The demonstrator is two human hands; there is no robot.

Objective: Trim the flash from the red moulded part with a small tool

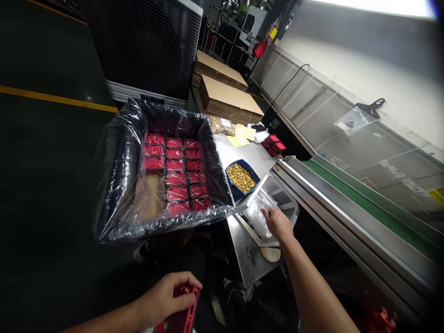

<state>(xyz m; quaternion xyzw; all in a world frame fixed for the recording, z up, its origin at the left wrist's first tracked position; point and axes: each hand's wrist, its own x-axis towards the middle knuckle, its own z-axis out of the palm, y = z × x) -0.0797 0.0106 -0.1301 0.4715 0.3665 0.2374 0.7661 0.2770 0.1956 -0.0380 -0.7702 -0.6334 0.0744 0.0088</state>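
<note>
My left hand (169, 296) is low in the picture, its fingers wrapped round a red case with a black edge (182, 314). My right hand (277, 223) reaches out over the steel table and rests its fingers on a clear plastic bag (258, 208) lying on a white tray (284, 196); the fingers are slightly spread on the bag. Beside the tray stands a blue bin of small gold-coloured parts (241, 178). To the left is a black crate lined with clear film (118, 185), holding rows of several red cases (176, 169).
A green conveyor belt (364, 203) runs along the right behind a steel rail. Flat cardboard sheets (225, 95), yellow slips (243, 135) and a few red cases (274, 145) lie at the table's far end. A dark louvred unit (145, 46) stands behind the crate.
</note>
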